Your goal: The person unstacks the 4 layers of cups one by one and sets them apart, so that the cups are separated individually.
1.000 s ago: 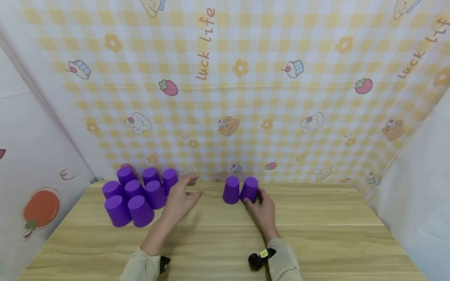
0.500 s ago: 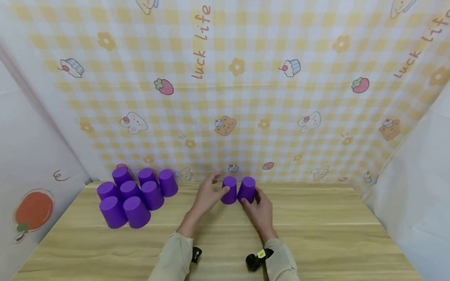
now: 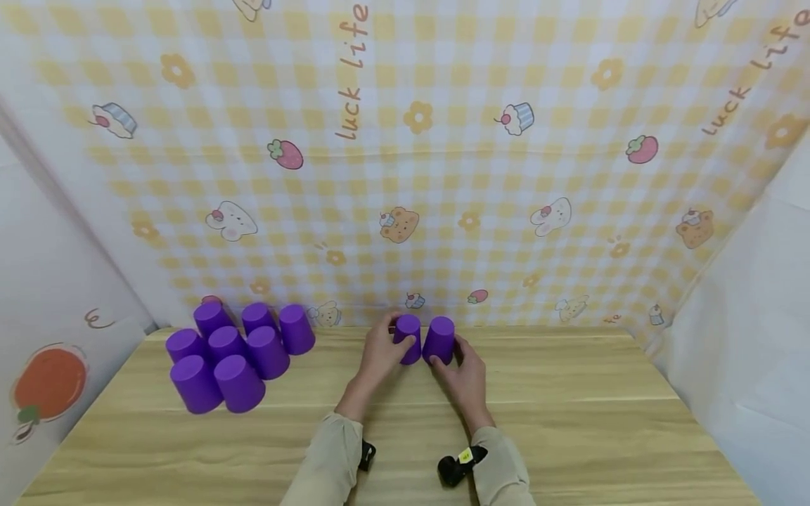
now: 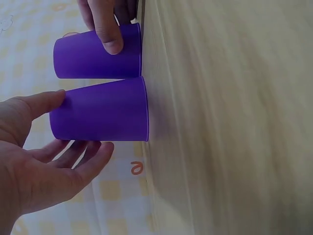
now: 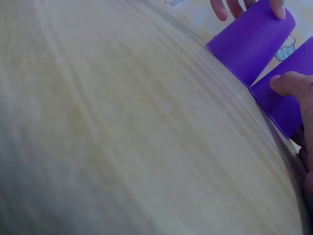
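Note:
Two purple cups stand upside down side by side near the table's back edge, their rims meeting in the wrist views. Around the left cup (image 3: 406,327) my left hand (image 3: 380,355) curls, thumb on the near side and fingers on the far left side. In the left wrist view that thumb presses close to the base of the cup (image 4: 100,115), with fingertips against its opposite side. My right hand (image 3: 468,376) holds the right cup (image 3: 439,340) low down. Its thumb lies on the wall of the cup (image 5: 279,100) in the right wrist view; its other fingers are mostly hidden.
Several more purple cups (image 3: 239,383) stand upside down in a tight cluster on the left of the wooden table (image 3: 569,422). Behind the table hangs a yellow checked cloth (image 3: 481,176). Black wrist cameras (image 3: 451,469) sit at both beige sleeves.
My left hand has moved right, from beside the cup cluster to the left cup, and now grips it. The right hand stays on its cup. The head view has shifted slightly.

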`<move>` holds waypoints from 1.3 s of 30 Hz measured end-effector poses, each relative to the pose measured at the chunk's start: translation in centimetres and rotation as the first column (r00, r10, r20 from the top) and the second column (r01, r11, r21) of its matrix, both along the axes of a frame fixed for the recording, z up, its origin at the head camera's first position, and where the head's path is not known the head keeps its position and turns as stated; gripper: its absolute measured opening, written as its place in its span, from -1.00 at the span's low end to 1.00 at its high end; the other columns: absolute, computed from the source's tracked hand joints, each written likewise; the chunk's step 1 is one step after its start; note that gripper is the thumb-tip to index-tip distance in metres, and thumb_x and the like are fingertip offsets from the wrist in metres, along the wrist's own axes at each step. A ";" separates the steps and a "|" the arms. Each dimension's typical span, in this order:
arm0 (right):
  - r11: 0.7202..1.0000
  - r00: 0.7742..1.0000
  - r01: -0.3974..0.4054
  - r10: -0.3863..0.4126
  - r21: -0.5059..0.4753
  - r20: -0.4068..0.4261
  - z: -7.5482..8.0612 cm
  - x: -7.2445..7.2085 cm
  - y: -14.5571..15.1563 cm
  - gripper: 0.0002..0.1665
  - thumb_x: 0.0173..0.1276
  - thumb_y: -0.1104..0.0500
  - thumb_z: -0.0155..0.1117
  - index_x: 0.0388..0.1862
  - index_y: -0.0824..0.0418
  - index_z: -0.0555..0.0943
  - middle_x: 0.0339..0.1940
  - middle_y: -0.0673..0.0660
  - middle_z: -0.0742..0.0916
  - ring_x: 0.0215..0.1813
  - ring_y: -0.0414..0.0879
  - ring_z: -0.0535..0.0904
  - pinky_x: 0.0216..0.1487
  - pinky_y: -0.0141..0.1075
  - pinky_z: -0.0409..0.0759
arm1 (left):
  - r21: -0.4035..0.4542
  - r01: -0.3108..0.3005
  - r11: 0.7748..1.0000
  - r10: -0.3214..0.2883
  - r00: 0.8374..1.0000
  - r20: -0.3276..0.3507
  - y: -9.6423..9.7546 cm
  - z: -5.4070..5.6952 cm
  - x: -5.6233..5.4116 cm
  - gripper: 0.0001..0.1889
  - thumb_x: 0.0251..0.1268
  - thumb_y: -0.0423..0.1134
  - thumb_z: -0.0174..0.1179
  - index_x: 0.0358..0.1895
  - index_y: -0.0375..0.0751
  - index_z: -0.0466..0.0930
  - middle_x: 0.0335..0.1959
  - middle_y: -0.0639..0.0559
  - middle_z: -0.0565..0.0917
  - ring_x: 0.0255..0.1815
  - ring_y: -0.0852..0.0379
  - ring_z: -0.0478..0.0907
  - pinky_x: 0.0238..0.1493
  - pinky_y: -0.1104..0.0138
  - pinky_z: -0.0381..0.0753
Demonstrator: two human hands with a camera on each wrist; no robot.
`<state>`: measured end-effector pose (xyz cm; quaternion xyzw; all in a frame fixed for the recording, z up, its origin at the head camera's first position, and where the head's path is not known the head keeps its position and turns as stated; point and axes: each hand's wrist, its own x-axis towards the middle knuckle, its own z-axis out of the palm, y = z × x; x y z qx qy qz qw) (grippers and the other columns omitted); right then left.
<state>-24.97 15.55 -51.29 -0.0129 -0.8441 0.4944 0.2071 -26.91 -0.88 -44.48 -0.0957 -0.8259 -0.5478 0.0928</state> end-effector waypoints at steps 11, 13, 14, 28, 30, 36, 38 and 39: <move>1.000 1.000 0.002 -0.002 -0.004 0.012 0.1 0.2 -0.1 -0.28 0.05 0.18 0.48 0.17 0.40 0.43 0.10 0.37 0.57 0.13 0.17 0.50 0.17 -0.13 0.46 | -0.019 -0.063 0.998 0.062 0.997 -0.041 -2.6 0.6 0.2 -0.52 0.03 -0.41 0.33 0.07 -0.38 0.44 -0.04 -0.28 0.57 0.02 -0.17 0.49 0.11 0.02 0.46; 1.000 1.000 0.000 0.000 -0.004 0.004 0.1 0.3 -0.1 -0.28 0.04 0.19 0.48 0.17 0.41 0.43 0.09 0.38 0.57 0.12 0.18 0.51 0.16 -0.11 0.47 | -0.027 -0.083 0.996 0.082 0.996 -0.038 -3.5 0.6 0.1 -0.52 0.03 -0.40 0.33 0.07 -0.39 0.44 -0.04 -0.28 0.57 0.02 -0.17 0.49 0.12 0.01 0.45; 1.000 1.000 -0.001 0.001 -0.002 0.002 0.1 0.3 -0.1 -0.28 0.04 0.19 0.48 0.17 0.41 0.43 0.09 0.38 0.57 0.12 0.18 0.51 0.16 -0.11 0.47 | -0.033 -0.092 0.995 0.091 0.995 -0.039 -4.0 0.7 0.1 -0.52 0.03 -0.40 0.33 0.07 -0.40 0.44 -0.04 -0.29 0.56 0.02 -0.18 0.49 0.12 0.00 0.45; 1.000 1.000 -0.012 0.012 -0.016 0.009 0.5 0.2 -0.4 -0.27 0.04 0.20 0.47 0.19 0.38 0.42 0.10 0.35 0.57 0.13 0.16 0.50 0.18 -0.13 0.46 | -0.132 -0.190 0.973 0.175 0.978 -0.116 -8.9 1.2 -0.3 -0.49 0.02 -0.45 0.34 0.08 -0.49 0.40 -0.07 -0.38 0.56 -0.01 -0.23 0.51 -0.03 0.02 0.54; 1.000 1.000 -0.006 0.006 -0.026 -0.006 0.7 0.3 -0.7 -0.27 0.04 0.21 0.47 0.19 0.38 0.42 0.09 0.34 0.58 0.11 0.15 0.51 0.17 -0.14 0.47 | -0.156 -0.192 0.969 0.174 0.977 -0.119 -9.3 1.4 -0.5 -0.49 0.02 -0.44 0.33 0.09 -0.51 0.40 -0.06 -0.41 0.56 -0.02 -0.25 0.51 -0.02 0.01 0.53; 0.997 0.995 -0.077 0.079 0.031 -0.059 2.5 1.1 -3.1 -0.28 0.04 0.21 0.47 0.18 0.35 0.43 0.03 0.27 0.62 0.05 0.12 0.55 0.17 -0.03 0.45 | -0.208 -0.192 0.959 0.162 0.975 -0.153 -10.1 1.7 -1.0 -0.54 0.01 -0.45 0.32 0.02 -0.52 0.43 -0.07 -0.44 0.56 -0.01 -0.28 0.51 0.02 0.00 0.51; 0.982 0.984 -0.164 0.169 0.098 -0.053 3.1 1.3 -4.2 -0.28 0.03 0.20 0.47 0.18 0.34 0.43 0.02 0.25 0.63 0.04 0.09 0.55 0.17 -0.02 0.44 | -0.215 -0.188 0.958 0.156 0.975 -0.155 -10.2 1.6 -1.0 -0.54 0.01 -0.46 0.32 0.02 -0.52 0.44 -0.08 -0.44 0.56 0.00 -0.29 0.50 0.04 0.00 0.50; 0.968 0.974 -0.214 0.222 0.129 -0.044 3.3 1.5 -4.7 -0.28 0.04 0.19 0.47 0.18 0.35 0.42 0.02 0.25 0.63 0.04 0.08 0.56 0.17 -0.03 0.44 | -0.219 -0.189 0.957 0.156 0.975 -0.157 -10.2 1.6 -1.0 -0.54 0.00 -0.46 0.31 0.02 -0.52 0.44 -0.08 -0.45 0.56 0.00 -0.29 0.50 0.04 0.00 0.49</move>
